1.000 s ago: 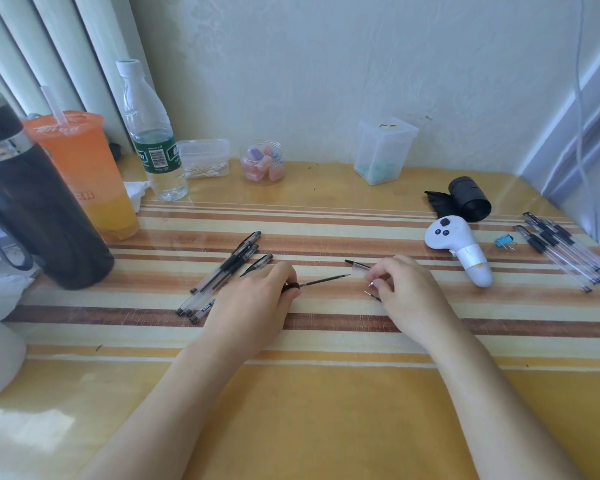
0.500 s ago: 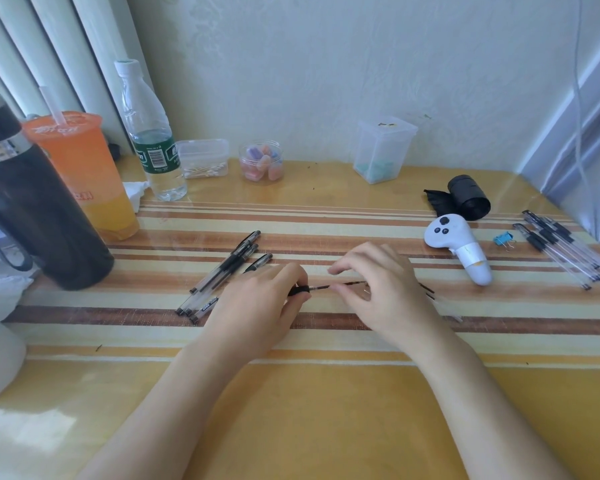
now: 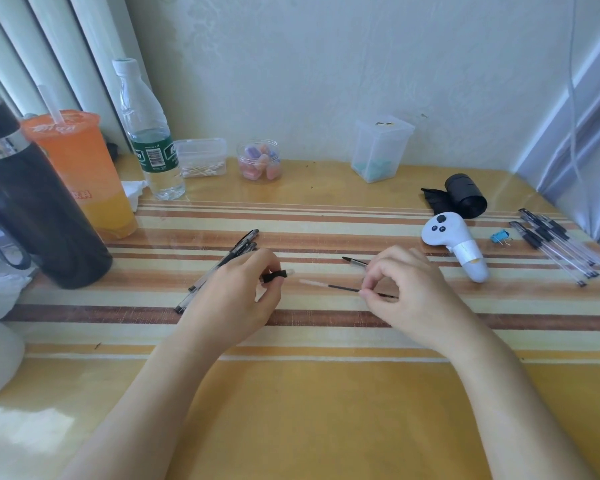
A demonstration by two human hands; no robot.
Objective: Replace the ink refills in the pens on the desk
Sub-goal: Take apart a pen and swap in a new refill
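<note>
Little print on this worktop can be read. A green label wraps the water bottle and carries a white panel with a barcode; the white characters beside it are too small and blurred to make out. The orange cup bears pale lettering across its lid and a white mark low on its side, both illegible. No brand, number or sign elsewhere is legible.
</note>
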